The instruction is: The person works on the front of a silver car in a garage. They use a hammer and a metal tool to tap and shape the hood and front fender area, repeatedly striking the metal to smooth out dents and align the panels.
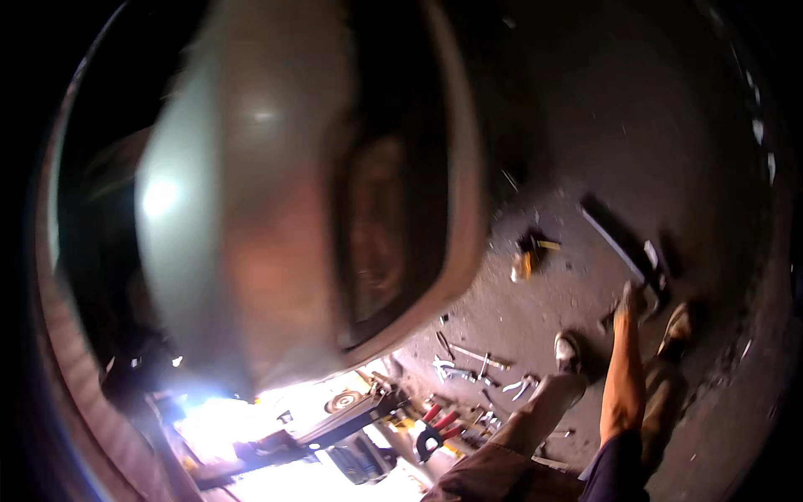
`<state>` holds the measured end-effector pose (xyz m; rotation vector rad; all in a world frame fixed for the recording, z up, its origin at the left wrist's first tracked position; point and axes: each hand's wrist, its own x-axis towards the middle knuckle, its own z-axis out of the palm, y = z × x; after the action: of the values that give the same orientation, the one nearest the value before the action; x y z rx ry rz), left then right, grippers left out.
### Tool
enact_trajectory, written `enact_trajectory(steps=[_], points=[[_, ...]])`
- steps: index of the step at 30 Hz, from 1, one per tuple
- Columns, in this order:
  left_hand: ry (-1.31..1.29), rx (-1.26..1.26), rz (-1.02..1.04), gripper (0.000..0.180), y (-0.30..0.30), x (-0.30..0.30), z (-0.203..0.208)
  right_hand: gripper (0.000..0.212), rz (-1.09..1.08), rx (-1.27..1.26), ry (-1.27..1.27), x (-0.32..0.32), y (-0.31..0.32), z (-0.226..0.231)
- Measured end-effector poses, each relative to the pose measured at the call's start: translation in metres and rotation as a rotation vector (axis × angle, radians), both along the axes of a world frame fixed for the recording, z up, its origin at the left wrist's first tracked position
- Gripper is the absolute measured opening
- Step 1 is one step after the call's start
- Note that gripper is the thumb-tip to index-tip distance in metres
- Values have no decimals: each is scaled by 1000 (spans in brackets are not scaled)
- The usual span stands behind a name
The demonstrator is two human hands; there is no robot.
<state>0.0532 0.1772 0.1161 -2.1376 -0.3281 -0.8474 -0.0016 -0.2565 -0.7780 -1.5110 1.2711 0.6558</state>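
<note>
My right arm, in a dark sleeve, stretches down past my legs, and my right hand [631,297] is low over the floor. It is at the near end of a long, narrow grey bar-shaped tool [615,239], which has a bulkier end by the hand. The fingers are small and blurred, so their grip does not show. A pale piece [652,253] lies beside the bar. My shoes [568,352] stand on either side of the forearm. My left hand is out of view.
A large, blurred vehicle body panel [280,217] fills the upper left. A yellow-and-black tool [524,261] lies on the dark floor. Locking pliers [452,369], red-handled cutters [450,424] and several other hand tools spread near my knee. Bright light floods a cluttered surface [326,410] at lower left.
</note>
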Motion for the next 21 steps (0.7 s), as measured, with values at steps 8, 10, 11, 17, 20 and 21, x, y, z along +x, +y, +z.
enact_trajectory(steps=[8, 10, 11, 17, 20, 21], points=[[-95, -80, -14, 63, 45, -53, 84, 22, 69, 707, -262, 58, -5, 455], [-59, -19, -28, 60, 9, -68, 102, 18, 200, 876, -250, 57, -40, 561], [-104, -30, -50, 57, 23, -76, 94, 22, 294, 902, -313, 82, -36, 619], [-156, -100, -12, 60, -4, -81, 120, 28, 676, 1019, -451, 159, 16, 797], [-134, -92, 113, 67, -16, -103, 125, 21, 1060, 1104, -539, 165, 67, 846], [-126, -110, 144, 65, -27, -112, 125, 20, 1170, 1158, -545, 166, 82, 873]])
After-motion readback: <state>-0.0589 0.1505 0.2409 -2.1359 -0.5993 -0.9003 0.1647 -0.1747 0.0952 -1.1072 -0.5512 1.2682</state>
